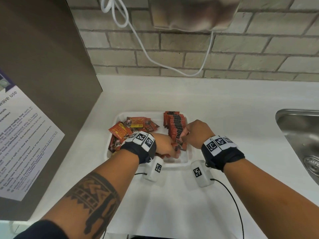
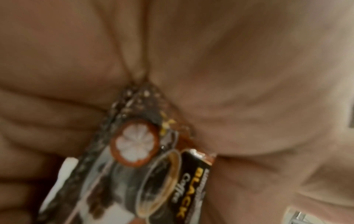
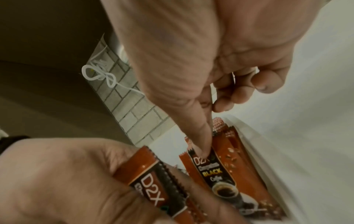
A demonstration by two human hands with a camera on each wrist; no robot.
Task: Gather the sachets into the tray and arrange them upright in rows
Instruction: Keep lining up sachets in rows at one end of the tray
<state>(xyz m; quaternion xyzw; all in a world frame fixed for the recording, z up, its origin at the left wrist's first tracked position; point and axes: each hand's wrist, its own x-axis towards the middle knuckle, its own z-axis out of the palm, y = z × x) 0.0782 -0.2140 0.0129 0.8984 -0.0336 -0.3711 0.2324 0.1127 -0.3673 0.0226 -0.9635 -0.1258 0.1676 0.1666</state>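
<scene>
- Standing on end in the white tray [image 1: 186, 162], the row of sachets [image 1: 175, 125] runs away from the person along its right side.
- Right hand [image 1: 198, 133] has its thumb on the nearest upright sachet [image 3: 214, 174]; whether it grips it, I cannot tell.
- Left hand [image 1: 165, 145] grips a held sachet [image 3: 153, 189] just beside the row.
- Loose sachets [image 1: 133, 126] lie flat in a heap on the tray's left.
- Sink [image 1: 300, 135] well to the right.

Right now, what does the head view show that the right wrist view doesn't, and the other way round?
Head only: the loose pile in the tray's left half, the full upright row, and the sink.
Right wrist only: the right forefinger pressing the front sachet, and the "D2X" sachet gripped by the left hand.
Both: hands, row, cable.
</scene>
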